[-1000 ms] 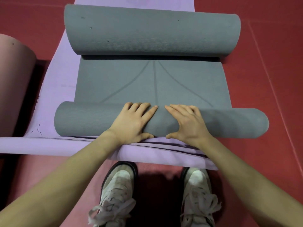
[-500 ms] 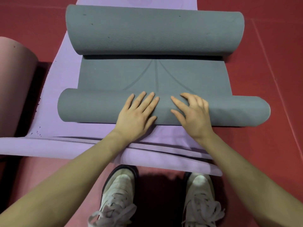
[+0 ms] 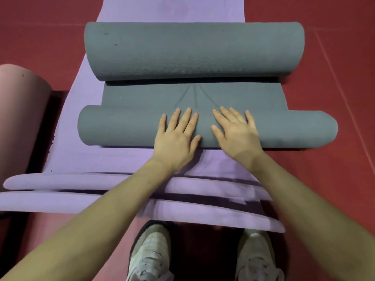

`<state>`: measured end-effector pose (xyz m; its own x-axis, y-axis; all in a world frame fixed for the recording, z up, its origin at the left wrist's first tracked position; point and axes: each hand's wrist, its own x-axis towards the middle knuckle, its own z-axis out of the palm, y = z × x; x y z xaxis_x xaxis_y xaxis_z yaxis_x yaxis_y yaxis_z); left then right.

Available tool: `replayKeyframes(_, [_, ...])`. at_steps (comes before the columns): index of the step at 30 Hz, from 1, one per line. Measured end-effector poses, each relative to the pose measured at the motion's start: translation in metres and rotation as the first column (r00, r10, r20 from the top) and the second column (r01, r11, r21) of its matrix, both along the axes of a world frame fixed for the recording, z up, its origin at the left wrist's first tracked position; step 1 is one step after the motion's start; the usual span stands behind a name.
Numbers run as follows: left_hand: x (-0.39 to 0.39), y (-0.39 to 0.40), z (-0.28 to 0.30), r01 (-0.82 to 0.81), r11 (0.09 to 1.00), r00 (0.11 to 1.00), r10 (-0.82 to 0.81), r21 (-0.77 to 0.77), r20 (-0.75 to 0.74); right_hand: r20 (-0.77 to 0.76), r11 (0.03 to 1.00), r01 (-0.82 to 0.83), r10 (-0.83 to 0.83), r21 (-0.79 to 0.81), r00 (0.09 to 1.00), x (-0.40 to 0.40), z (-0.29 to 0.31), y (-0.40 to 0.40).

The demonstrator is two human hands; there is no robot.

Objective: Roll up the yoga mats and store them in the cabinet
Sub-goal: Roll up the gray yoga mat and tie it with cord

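The grey yoga mat (image 3: 190, 94) lies across the frame on top of a purple yoga mat (image 3: 121, 159), with both of its ends rolled inward. The near roll (image 3: 121, 126) is the narrower of the 2 and extends from the purple mat at the left to the red floor (image 3: 345, 179) at the right, where its end overhangs the purple mat's edge. The far roll (image 3: 192, 51) is thicker and sits parallel to the near roll. Between the 2 rolls a short flat section of the grey mat remains exposed, marked with 3 thin lines that converge toward the far roll. The left hand (image 3: 176, 136) rests palm-down on the near roll, just left of centre, fingers straight and spread, gripping nothing. The right hand (image 3: 235, 134) rests palm-down on the same roll, just right of centre, fingers likewise extended and flat, gripping nothing. The 2 hands are close together but apart. The purple mat runs lengthwise away from the person beneath the grey mat, and its near end forms several loose stacked folds under the forearms. A pink rolled mat (image 3: 20, 110) lies at the left edge, beside the purple mat. A pair of white laced shoes (image 3: 150, 252) is visible at the bottom of the view, on the red floor.
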<state>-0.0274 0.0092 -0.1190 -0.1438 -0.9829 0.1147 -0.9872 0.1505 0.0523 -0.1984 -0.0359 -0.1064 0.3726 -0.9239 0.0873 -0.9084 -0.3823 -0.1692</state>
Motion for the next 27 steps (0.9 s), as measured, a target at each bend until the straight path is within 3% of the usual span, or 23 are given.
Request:
replayKeyframes(3, [0.006, -0.023, 0.004, 0.016, 0.998, 0.999, -0.014, 0.062, -0.034, -0.025, 0.994, -0.027, 0.025, -0.106, 0.999, -0.003, 0.000, 0.006])
replayKeyframes(9, [0.000, -0.014, 0.007, -0.025, 0.999, 1.000, 0.025, 0.020, 0.014, 0.017, 1.000, -0.016, 0.017, -0.017, 1.000, 0.001, 0.003, -0.014])
replayKeyframes(12, [0.002, -0.013, 0.006, -0.048, 0.998, 0.999, 0.047, 0.028, 0.022, -0.037, 0.996, 0.004, -0.001, 0.091, 0.999, 0.004, 0.005, -0.030])
replayKeyframes(16, [0.012, -0.040, 0.010, -0.028, 0.995, 1.000, 0.027, 0.096, 0.014, 0.052, 0.999, -0.016, 0.018, -0.051, 0.998, 0.004, 0.003, -0.025])
replayKeyframes(21, [0.021, -0.070, 0.016, 0.003, 0.983, 1.000, -0.009, 0.183, 0.029, 0.039, 0.997, -0.058, 0.059, -0.045, 0.997, -0.003, 0.001, -0.037])
replayKeyframes(24, [0.024, -0.078, 0.024, 0.064, 0.986, 0.993, -0.078, 0.152, 0.087, -0.063, 0.992, -0.086, 0.092, 0.092, 0.994, 0.001, 0.008, -0.059])
replayKeyframes(27, [0.027, -0.095, 0.027, 0.052, 0.975, 0.986, -0.085, 0.218, 0.145, -0.179, 0.985, -0.084, 0.111, 0.153, 0.978, 0.010, 0.013, -0.086])
